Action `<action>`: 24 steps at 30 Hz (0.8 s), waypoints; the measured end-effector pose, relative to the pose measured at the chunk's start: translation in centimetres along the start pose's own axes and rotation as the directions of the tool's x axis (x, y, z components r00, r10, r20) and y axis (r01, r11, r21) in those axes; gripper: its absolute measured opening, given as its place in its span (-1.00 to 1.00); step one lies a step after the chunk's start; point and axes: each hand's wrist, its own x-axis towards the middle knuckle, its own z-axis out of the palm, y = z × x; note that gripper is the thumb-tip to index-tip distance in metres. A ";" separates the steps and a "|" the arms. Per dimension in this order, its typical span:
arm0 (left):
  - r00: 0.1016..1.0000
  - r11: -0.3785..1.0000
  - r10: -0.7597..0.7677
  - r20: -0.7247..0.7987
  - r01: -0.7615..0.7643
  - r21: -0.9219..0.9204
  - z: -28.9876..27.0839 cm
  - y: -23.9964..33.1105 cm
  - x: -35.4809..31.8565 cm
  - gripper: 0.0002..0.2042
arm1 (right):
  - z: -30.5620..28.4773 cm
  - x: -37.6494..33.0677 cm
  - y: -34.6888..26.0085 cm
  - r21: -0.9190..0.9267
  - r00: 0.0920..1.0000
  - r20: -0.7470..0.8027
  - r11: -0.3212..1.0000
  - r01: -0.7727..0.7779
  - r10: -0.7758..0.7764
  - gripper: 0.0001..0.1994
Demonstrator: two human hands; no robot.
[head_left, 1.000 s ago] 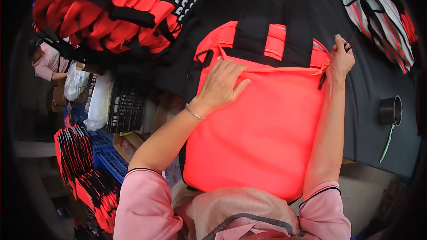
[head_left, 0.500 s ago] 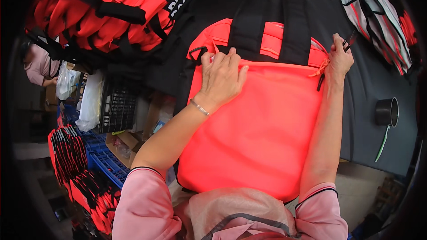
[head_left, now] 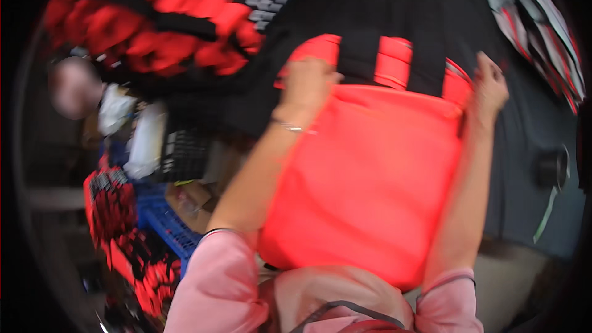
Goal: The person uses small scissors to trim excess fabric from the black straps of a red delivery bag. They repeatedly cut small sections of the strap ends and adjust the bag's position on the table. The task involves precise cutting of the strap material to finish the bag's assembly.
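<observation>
A bright coral-red backpack (head_left: 370,172) with black shoulder straps (head_left: 356,55) lies in front of me, its lower end against my lap. My left hand (head_left: 306,86) is at its upper left corner, fingers curled down and closed on the fabric; blur hides the fingertips. Beside the upper right corner, my right hand (head_left: 489,86) is raised with its fingers pinched together. The small dark scissors-like tool seen in it half a second ago is lost in the blur now. The zip pull near my right wrist cannot be made out.
More red and black bags (head_left: 154,18) are piled at the far left, grey ones (head_left: 530,18) at the far right. A dark metal cup (head_left: 550,168) and a pale green strip (head_left: 545,216) lie on the black-covered table (head_left: 524,129). Left are a blue crate (head_left: 163,225), a cardboard box (head_left: 188,203) and a blurred person (head_left: 75,86).
The whole view has shifted, so things sit farther right, and it is blurred. My left hand, spread on the bag's top edge before, is now curled at the corner. My right hand stays raised.
</observation>
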 end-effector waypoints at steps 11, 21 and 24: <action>0.993 0.993 0.073 -0.090 -0.064 0.095 1.4 1.2 1.1 -0.87 | -3.4 6.4 7.4 0.104 0.990 0.085 0.987 -0.124 0.116 -0.75; 0.907 0.943 0.106 -0.407 -0.222 -0.249 1.0 4.1 -0.2 -0.88 | -4.2 8.0 8.0 0.064 0.994 0.076 0.994 -0.089 0.084 -0.72; 0.932 0.906 0.277 -0.236 -0.335 -0.259 0.0 7.6 -0.5 -0.76 | -4.7 8.2 7.8 0.014 0.994 0.061 0.996 -0.090 0.089 -0.70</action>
